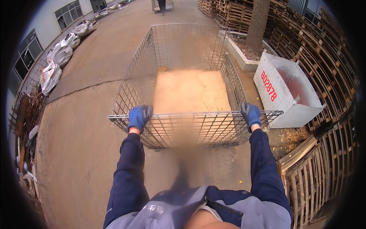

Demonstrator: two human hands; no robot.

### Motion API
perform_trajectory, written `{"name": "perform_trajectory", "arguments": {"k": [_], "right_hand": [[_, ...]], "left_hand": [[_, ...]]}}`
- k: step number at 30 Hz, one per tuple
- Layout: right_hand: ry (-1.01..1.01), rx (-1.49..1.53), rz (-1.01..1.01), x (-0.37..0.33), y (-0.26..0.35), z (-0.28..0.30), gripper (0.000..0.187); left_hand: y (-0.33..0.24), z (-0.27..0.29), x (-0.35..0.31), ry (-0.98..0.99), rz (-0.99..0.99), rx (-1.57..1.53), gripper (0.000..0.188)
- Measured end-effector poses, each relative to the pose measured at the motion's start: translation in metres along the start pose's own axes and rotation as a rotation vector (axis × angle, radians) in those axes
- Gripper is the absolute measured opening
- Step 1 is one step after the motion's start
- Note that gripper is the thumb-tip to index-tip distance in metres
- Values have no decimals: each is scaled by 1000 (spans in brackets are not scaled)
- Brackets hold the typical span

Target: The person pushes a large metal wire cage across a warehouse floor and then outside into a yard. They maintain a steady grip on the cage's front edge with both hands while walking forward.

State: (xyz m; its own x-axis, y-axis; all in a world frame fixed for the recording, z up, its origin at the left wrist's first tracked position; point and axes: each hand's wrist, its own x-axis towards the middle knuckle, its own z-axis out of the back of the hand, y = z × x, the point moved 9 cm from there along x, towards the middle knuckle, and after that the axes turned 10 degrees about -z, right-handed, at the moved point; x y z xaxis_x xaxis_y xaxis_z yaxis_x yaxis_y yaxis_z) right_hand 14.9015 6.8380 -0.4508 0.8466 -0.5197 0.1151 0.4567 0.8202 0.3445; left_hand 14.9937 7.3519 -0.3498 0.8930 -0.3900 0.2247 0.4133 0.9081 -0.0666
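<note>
In front of me stands a large wire mesh cage cart (pixel 175 131) with a flat tan board (pixel 190 91) as its floor. Nothing lies on the board. My left hand (pixel 139 117), in a blue and grey glove, is wrapped round the top rail of the near mesh side, close to its left end. My right hand (pixel 251 114), gloved alike, grips the same rail toward its right end. Both arms reach forward in dark blue sleeves. A blurred smear covers part of the middle of the view, over the near and far mesh.
Beside the cart at the right sits a white metal bin (pixel 282 95) with red markings. Wooden pallets (pixel 310 168) are stacked along the right. A tree trunk (pixel 258 24) rises from a curbed bed. Stuffed white sacks (pixel 61 53) line the left wall. Far ahead, a person (pixel 162 5) stands by another cage cart.
</note>
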Motion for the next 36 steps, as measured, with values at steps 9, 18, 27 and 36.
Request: {"name": "perform_trajectory", "arguments": {"k": [9, 18, 27, 36], "right_hand": [[-34, -20, -3, 270, 80, -77, 50], [-84, 75, 29, 516, 157, -152, 49], [-12, 9, 13, 748, 233, -244, 50], [-75, 0, 70, 977, 332, -326, 49]], "left_hand": [[62, -73, 265, 54, 33, -35, 49], [129, -138, 508, -87, 13, 38, 46], [197, -212, 736, 130, 114, -10, 48], [288, -282, 960, 45, 63, 27, 47]]}}
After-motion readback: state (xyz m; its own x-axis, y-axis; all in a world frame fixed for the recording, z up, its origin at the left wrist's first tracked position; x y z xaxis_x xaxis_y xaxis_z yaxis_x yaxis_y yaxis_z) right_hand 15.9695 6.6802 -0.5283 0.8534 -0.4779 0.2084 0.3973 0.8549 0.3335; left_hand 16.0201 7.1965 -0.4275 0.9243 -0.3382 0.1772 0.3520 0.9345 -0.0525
